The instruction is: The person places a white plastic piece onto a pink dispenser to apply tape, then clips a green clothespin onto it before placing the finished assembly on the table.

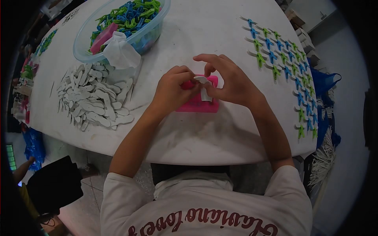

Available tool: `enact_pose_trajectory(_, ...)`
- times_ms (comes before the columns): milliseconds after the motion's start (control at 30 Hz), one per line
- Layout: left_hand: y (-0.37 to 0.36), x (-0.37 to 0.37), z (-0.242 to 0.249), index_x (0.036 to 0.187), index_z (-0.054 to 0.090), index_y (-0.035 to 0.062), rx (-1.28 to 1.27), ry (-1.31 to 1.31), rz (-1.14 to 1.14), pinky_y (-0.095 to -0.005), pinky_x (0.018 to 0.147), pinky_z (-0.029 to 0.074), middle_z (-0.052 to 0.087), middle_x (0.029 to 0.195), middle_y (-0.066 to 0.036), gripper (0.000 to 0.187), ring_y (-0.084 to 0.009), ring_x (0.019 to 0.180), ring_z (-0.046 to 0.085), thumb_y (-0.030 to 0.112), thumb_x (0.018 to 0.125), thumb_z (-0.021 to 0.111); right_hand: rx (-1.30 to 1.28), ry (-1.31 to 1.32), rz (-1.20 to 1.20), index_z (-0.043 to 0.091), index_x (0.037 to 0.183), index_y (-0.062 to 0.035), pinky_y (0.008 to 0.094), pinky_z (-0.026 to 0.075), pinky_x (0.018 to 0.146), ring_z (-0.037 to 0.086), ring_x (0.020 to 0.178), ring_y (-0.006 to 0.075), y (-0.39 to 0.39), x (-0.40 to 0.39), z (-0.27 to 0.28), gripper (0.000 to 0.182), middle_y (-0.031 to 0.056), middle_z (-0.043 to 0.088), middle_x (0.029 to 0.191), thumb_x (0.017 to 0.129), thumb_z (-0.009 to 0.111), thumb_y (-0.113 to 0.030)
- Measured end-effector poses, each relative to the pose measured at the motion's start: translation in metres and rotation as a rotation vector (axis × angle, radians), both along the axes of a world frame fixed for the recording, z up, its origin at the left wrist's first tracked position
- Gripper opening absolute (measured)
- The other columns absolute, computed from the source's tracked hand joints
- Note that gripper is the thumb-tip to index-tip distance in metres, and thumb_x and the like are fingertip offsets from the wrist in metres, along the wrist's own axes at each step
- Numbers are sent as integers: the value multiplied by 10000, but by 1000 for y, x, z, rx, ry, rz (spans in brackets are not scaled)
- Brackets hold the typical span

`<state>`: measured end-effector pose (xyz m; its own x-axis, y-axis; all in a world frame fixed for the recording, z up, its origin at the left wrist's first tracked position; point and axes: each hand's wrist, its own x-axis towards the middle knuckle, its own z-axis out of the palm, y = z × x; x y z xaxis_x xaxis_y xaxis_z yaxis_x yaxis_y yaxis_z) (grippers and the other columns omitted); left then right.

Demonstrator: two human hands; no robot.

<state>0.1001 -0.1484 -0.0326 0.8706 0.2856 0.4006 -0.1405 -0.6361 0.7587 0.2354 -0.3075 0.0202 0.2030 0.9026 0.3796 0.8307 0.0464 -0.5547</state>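
My left hand (175, 89) is closed in a pinch on a white flat strip (206, 93) with a rounded end, just above a pink block-like stand (197, 106). My right hand (233, 82) sits on the other side of the strip. Its thumb touches or overlaps the strip, while the index finger is raised and apart from the thumb. Both hands hide much of the pink stand. Whether the left fingers hold anything besides the strip cannot be made out.
Left of my hands lies a heap of white strips (94, 103). Behind it stands a translucent blue basin (84, 35) of green and blue clothespins, with a white cloth (121, 53) over its rim. Clothespins clipped to white strips (283, 57) line the right side. A person (55, 185) is at lower left.
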Motion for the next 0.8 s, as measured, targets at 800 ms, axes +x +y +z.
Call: enact_pose_trajectory(800, 6, -9, 20, 1309, 435, 74, -499, -177, -217, -239, 759, 402, 611, 959, -14, 576, -75, 868, 551, -45, 811, 698, -18, -5, -13, 551, 1291, -130, 400, 525, 805, 632, 815, 269, 3, -5, 2, 579, 74, 653, 786, 743, 703, -21)
